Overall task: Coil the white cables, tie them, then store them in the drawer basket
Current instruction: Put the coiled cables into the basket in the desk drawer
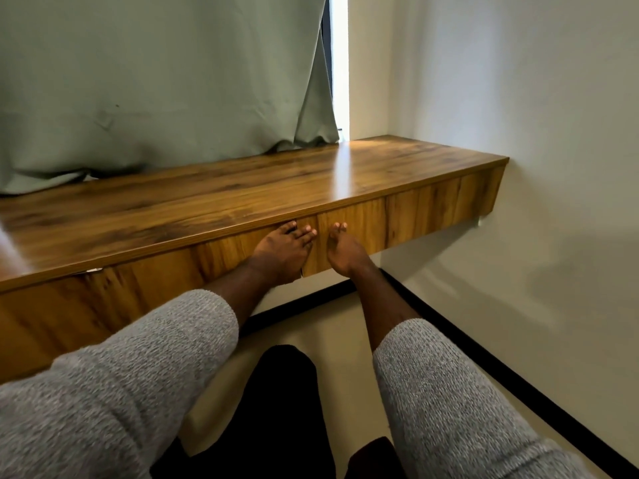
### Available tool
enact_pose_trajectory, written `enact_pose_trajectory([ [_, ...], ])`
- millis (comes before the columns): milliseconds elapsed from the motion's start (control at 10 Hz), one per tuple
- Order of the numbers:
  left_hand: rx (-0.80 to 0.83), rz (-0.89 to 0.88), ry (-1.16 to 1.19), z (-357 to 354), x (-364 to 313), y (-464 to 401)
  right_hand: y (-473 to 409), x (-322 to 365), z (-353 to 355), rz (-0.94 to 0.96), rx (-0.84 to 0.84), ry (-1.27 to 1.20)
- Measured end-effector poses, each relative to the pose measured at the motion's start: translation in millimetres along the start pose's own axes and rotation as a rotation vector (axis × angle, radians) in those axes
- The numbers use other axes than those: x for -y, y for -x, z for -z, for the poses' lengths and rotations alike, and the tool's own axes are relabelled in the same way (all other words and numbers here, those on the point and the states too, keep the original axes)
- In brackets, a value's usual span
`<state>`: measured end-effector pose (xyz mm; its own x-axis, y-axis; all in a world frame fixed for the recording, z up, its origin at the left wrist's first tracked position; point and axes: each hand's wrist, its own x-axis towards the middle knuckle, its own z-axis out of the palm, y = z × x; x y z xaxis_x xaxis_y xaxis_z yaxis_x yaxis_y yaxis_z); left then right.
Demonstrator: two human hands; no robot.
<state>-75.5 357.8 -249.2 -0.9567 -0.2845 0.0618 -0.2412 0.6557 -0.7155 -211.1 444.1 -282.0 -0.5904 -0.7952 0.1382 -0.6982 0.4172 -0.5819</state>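
1. wood-grain drawer front sits shut under the tabletop.
2. left hand presses flat on the front, fingers straight and spread.
3. right hand presses beside it, fingers straight, close together.
4. cables and basket are out of sight.
5. grey-green curtain hangs behind.

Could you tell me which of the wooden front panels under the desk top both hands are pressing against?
It is the middle panel, under the shiny patch of the desk top. The left hand and right hand lie on it with straight fingers; the neighbouring panels go untouched.
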Motion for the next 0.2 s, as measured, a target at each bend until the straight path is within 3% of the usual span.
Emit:
enact_pose_trajectory([
  [100, -0.202, -0.057, 0.119, 11.5, 7.8, -2.0, 6.2, 2.1, 10.7, 0.004, -0.318, -0.088],
  [200, -0.467, 0.034, 0.320, 26.3, 31.7, 6.1, 2.8, 22.2, 30.2, 0.097, -0.501, -0.055],
])
